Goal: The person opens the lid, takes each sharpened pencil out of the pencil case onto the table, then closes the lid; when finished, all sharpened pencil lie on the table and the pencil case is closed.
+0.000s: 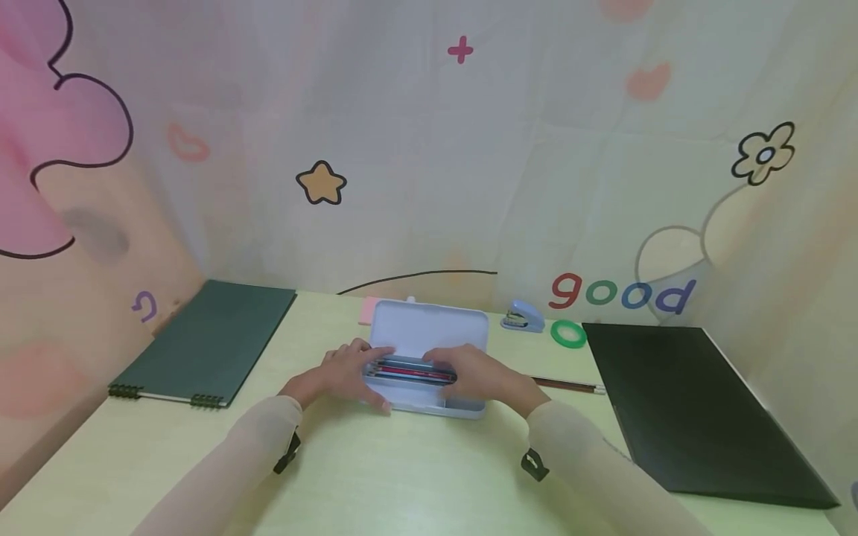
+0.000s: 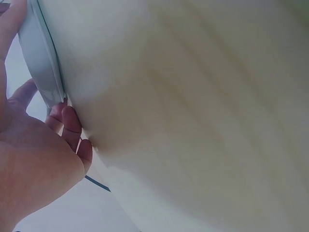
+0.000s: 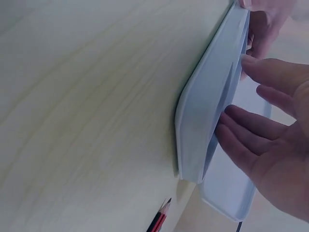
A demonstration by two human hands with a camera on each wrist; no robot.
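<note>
A pale blue pencil case (image 1: 429,320) stands on the table with its lid raised at the back. Several pencils (image 1: 412,372), one of them red, lie side by side across it. My left hand (image 1: 345,372) grips the case's left end, its thumb along the front wall and index finger reaching over the pencils; in the left wrist view, fingers (image 2: 72,125) curl by the case's edge. Over the right end, my right hand (image 1: 472,372) has its fingers spread around the pencils' ends. The right wrist view shows its relaxed fingers (image 3: 251,135) dipping inside the rim.
Pencils (image 1: 570,385) lie on the table right of the case. Behind stand a pink block (image 1: 367,310), a blue stapler (image 1: 523,316) and a green tape roll (image 1: 568,334). A dark green spiral notebook (image 1: 214,342) lies left; a large black board (image 1: 697,409) lies right.
</note>
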